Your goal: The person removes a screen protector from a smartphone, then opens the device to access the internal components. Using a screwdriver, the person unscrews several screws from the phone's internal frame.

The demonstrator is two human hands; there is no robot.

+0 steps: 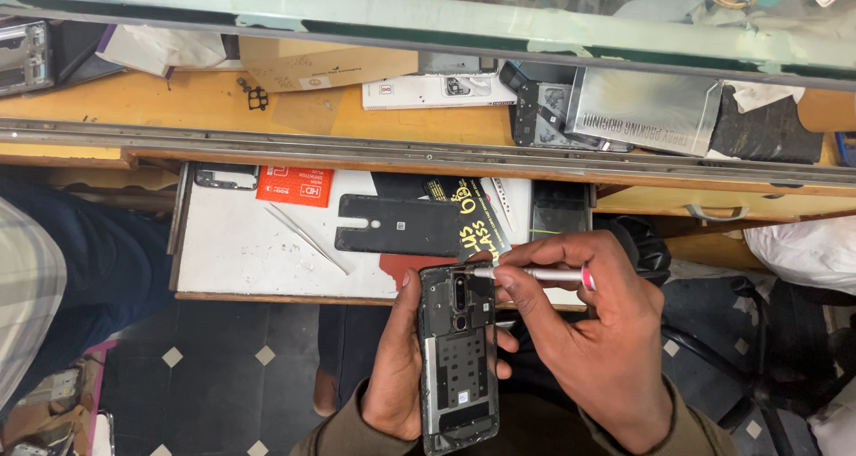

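Our left hand [397, 367] comes up from the bottom edge, palm turned inward, thumb laid along one side and fingers wrapped round behind, their tips showing at the far side, closed in a steady grip. Our right hand [593, 331] arches over from the right, wrist bent, thumb and forefinger pinched together, the other fingers curled beneath. Both wrists end in olive-brown sleeves.

Opened phone [459, 358], lower centre, gripped by left hand [397, 376]; screwdriver [535, 275] in right hand [588, 322], tip at phone's upper edge; black back cover [397, 226] on white tray [232, 251], centre.
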